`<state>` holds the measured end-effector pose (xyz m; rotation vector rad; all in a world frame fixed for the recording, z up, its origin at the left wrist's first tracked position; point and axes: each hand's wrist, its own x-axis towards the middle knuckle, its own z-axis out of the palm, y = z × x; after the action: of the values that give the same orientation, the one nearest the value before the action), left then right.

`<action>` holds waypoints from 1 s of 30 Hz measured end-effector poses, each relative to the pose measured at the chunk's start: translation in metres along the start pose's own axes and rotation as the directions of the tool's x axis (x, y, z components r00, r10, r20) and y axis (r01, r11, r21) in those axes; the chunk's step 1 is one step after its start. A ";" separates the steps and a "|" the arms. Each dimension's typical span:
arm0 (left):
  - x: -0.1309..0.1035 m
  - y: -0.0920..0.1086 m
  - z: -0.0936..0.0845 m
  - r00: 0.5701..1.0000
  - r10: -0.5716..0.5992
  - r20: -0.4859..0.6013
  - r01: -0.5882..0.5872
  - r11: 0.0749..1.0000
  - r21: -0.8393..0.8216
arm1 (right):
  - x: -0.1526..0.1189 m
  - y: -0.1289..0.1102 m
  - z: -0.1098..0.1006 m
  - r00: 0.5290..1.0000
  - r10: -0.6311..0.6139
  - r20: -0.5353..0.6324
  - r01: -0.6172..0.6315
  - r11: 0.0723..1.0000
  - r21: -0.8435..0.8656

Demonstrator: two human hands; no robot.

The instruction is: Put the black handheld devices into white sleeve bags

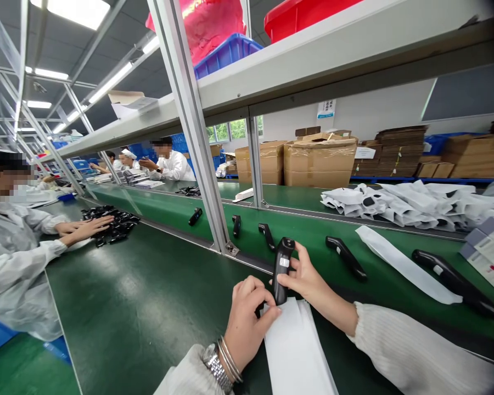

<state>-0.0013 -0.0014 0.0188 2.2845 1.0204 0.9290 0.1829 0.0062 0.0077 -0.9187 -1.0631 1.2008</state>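
A black handheld device (283, 269) with a small white label stands nearly upright, its lower end at the top edge of a stack of white sleeves (294, 351). My right hand (308, 274) is closed round the device from the right. My left hand (249, 318), with a watch and bangles at the wrist, pinches the top edge of the white sleeves beside the device's lower end. Beyond my hands, similar black devices (346, 257) lie spaced along the green belt (300, 219), with a long white sleeve (407, 264) between two of them at the right.
A metal post (197, 120) rises just beyond the green table (140, 307), under an overhead shelf (313, 49). At the left, a person's hands rest by a pile of black items (113, 222). White sleeves (411, 203) are heaped behind the belt; boxes (492, 252) stand far right.
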 end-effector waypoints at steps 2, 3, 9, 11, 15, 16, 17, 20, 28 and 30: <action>-0.001 0.003 -0.001 1.000 0.003 -0.022 -0.004 0.999 -0.053 | -0.005 0.003 0.006 0.998 -0.029 0.048 0.033 0.996 -0.077; -0.001 0.004 -0.001 0.999 0.005 -0.048 -0.009 0.997 -0.079 | -0.008 0.003 0.009 0.996 -0.039 0.082 0.049 0.991 -0.123; -0.003 0.006 0.000 0.977 -0.045 -0.206 0.011 0.986 -0.164 | -0.028 0.002 0.026 0.912 0.086 0.401 -0.043 0.992 -0.116; -0.001 0.004 0.001 0.975 -0.068 -0.213 0.026 0.981 -0.191 | -0.031 0.002 0.029 0.888 0.151 0.435 -0.135 0.989 -0.066; 0.006 -0.007 -0.002 0.969 -0.113 -0.220 0.067 0.976 -0.208 | -0.025 -0.012 0.023 0.940 0.137 0.313 -0.130 0.991 -0.045; 0.008 -0.011 -0.003 0.973 -0.122 -0.196 0.087 0.981 -0.176 | -0.020 -0.020 0.019 0.965 0.107 0.239 -0.097 0.994 -0.053; 0.009 -0.014 -0.005 0.979 -0.134 -0.156 0.115 0.985 -0.125 | -0.014 -0.030 0.012 0.985 0.069 0.155 -0.059 0.996 -0.068; 0.009 -0.021 -0.010 0.982 -0.186 0.010 0.185 0.979 0.084 | 0.014 -0.063 -0.020 0.994 -0.082 -0.075 0.063 0.971 -0.230; 0.004 -0.014 -0.007 0.961 -0.138 0.241 0.108 0.985 0.131 | 0.087 -0.084 -0.101 0.955 -0.228 -0.190 -0.093 0.378 -0.921; 0.004 -0.013 -0.004 0.972 -0.098 0.212 0.071 0.989 0.131 | 0.095 -0.066 -0.089 0.974 -0.183 -0.130 -0.060 0.346 -0.936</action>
<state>-0.0082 0.0098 0.0144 2.3591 1.0941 0.5801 0.2903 0.0907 0.0606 -1.8403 -1.6202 0.2473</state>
